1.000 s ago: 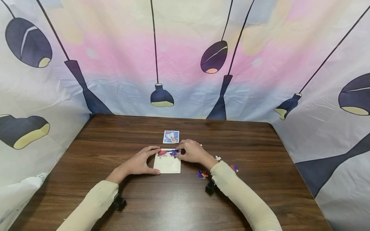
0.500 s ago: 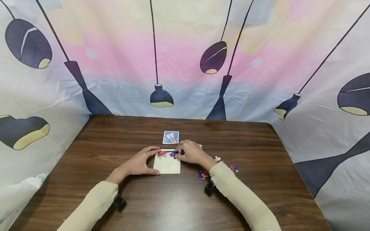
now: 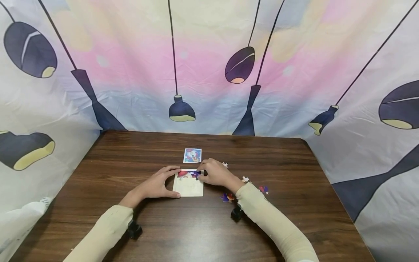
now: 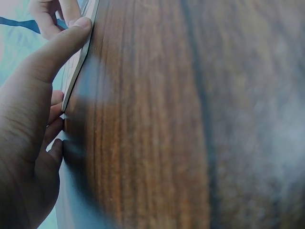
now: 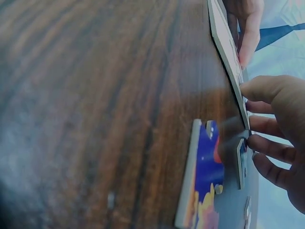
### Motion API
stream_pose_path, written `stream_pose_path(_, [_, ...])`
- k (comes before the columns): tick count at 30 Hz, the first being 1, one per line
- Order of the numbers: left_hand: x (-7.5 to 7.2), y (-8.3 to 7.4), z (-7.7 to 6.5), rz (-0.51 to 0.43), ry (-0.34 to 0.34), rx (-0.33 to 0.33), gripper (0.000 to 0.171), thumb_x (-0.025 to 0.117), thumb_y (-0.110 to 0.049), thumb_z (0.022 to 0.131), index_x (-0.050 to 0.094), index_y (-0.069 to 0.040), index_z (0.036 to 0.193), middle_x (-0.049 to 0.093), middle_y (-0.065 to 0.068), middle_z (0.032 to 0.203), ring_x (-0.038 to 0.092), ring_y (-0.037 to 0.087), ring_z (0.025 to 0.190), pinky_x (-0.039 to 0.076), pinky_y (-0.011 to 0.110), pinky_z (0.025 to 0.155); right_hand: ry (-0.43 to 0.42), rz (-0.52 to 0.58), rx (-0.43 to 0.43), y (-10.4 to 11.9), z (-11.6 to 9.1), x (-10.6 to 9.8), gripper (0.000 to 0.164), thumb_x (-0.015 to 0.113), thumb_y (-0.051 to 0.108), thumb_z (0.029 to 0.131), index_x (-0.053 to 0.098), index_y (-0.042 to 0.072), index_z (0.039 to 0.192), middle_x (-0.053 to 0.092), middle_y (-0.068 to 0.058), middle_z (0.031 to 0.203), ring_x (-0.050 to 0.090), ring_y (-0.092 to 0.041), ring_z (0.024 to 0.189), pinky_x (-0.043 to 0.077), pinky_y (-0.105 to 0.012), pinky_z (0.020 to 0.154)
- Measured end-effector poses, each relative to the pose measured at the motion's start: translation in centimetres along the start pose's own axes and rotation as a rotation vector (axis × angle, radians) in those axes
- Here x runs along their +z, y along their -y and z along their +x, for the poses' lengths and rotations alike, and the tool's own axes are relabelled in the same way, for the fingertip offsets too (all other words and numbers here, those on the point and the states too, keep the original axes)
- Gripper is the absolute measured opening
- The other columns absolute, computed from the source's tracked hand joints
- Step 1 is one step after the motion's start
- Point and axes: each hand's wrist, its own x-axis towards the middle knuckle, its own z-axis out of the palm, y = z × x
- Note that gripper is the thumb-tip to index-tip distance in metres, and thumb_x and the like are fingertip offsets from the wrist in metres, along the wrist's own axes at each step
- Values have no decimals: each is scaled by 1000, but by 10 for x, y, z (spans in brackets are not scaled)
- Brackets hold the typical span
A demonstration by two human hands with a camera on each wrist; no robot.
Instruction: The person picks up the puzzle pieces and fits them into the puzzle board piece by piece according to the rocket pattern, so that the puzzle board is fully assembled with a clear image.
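A pale square puzzle board (image 3: 188, 188) lies on the table, picture pieces along its far side: a red-and-white part (image 3: 184, 174) and a purple part at the right corner. My left hand (image 3: 158, 183) holds the board along its left side, thumb at the near corner and fingertips at the far one. The right hand (image 3: 216, 172) has thumb and index finger at the far right corner, pinching a purple puzzle piece (image 3: 196, 174) that its fingertips partly cover. In the right wrist view, the right thumb (image 5: 259, 88) touches the board's edge and the other fingers curl beside it.
Beyond the board lies a small picture card (image 3: 192, 155). Loose puzzle pieces are at the right: a purple-orange one (image 3: 227, 197), a red-blue one (image 3: 263, 189) and pale ones (image 3: 245, 179). A printed cloth (image 3: 144, 72) hangs behind the wooden table (image 3: 147, 233).
Both hands stay at the board with almost no movement. The whole head view has shifted slightly, moving everything a little to the left.
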Motion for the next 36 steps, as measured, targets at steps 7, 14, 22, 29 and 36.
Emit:
stream_pose_path(7, [0, 1, 0, -2, -1, 4, 106, 79, -72, 74, 47, -10, 154, 40, 9, 159, 38, 36, 145, 38, 62, 110, -45, 46, -18, -3, -5, -6, 30, 67, 34, 100, 77, 15, 121, 73, -1, 119, 65, -18, 109, 54, -37, 93])
stream_pose_path(14, [0, 2, 0, 9, -8, 5, 107, 79, -73, 73, 47, -9, 154, 40, 10, 158, 38, 36, 145, 38, 62, 110, -103, 116, -8, -20, -20, -17, 32, 64, 32, 102, 74, 15, 127, 71, -4, 123, 64, -21, 112, 53, -42, 95])
stream_pose_path(22, [0, 1, -1, 1, -4, 3, 107, 79, -72, 73, 47, -10, 154, 41, 10, 158, 39, 36, 144, 38, 62, 110, -135, 137, 45, -51, -41, -27, 40, 69, 32, 98, 70, 13, 133, 68, -7, 130, 62, -25, 117, 53, -47, 95])
stream_pose_path(29, [0, 0, -2, 3, -5, 8, 106, 79, -71, 74, 47, -9, 154, 41, 11, 158, 38, 37, 144, 38, 62, 110, -124, 121, 66, -72, -50, -32, 38, 72, 25, 93, 73, 12, 129, 69, -6, 128, 62, -27, 119, 51, -50, 100])
stream_pose_path(36, [-1, -1, -2, 2, -6, 10, 106, 80, -70, 74, 47, -9, 154, 40, 11, 158, 38, 37, 145, 38, 62, 110, -100, 115, 76, -86, -52, -33, 37, 72, 23, 91, 74, 13, 127, 69, -7, 128, 62, -29, 119, 50, -51, 100])
